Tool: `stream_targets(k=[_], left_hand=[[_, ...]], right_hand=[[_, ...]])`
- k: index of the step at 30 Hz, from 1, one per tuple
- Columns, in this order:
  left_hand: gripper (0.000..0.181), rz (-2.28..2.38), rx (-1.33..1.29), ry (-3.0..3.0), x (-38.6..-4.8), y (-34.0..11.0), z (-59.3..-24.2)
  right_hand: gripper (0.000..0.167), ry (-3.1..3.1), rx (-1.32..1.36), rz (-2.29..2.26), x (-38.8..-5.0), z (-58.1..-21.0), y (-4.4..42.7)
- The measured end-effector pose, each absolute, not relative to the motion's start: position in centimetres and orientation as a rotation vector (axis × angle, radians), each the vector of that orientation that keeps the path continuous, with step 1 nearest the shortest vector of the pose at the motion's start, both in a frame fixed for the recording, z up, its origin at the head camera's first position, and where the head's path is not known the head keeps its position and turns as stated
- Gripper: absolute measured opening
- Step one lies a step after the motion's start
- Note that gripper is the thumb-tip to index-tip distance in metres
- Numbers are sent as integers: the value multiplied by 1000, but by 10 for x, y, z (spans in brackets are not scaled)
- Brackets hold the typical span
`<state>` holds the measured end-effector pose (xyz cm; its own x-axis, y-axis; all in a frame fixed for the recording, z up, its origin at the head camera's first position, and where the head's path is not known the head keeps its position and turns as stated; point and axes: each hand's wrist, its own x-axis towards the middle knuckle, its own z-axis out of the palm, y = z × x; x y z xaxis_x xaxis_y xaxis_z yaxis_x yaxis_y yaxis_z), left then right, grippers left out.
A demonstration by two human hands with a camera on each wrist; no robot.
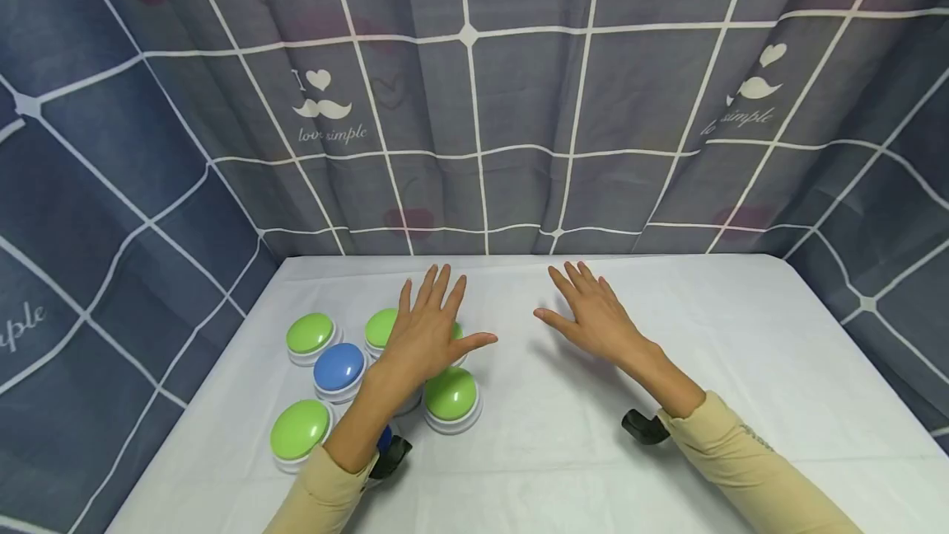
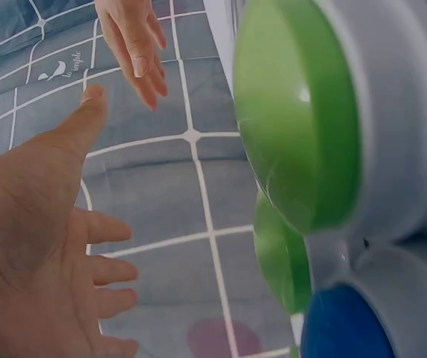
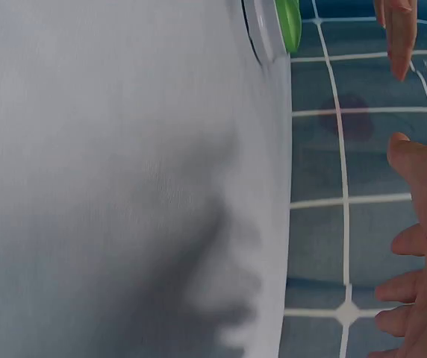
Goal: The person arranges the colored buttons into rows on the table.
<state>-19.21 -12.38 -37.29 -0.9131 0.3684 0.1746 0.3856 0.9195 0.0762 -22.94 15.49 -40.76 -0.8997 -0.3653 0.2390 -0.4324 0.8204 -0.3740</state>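
Observation:
Above several round buttons my left hand (image 1: 424, 336) is held with fingers spread and thumb out, gripping nothing. Its nearest buttons are a green one (image 1: 451, 393) and another green one (image 1: 381, 327), partly behind the hand. A blue button (image 1: 339, 367) and green buttons (image 1: 310, 333) (image 1: 300, 429) lie to its left; one more blue button is mostly hidden by the forearm. My right hand (image 1: 596, 320) hovers over the white table, fingers extended and empty. In the left wrist view, a green button (image 2: 295, 112) and a blue one (image 2: 346, 324) show beside the left hand (image 2: 42, 231).
The white table (image 1: 563, 468) has a grey curtain (image 1: 519, 105) with white grid lines behind it, and similar curtains on both sides. A black object (image 1: 645, 427) is at the right wrist and another (image 1: 390, 457) at the left wrist.

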Motion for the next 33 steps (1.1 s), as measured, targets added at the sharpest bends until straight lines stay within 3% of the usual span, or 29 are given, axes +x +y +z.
stream_targets(k=[33], left_hand=[[106,-177,-549,-2956,-125,-169,-384]], right_hand=[[79,-2791,1023,686,-183,-407,91]])
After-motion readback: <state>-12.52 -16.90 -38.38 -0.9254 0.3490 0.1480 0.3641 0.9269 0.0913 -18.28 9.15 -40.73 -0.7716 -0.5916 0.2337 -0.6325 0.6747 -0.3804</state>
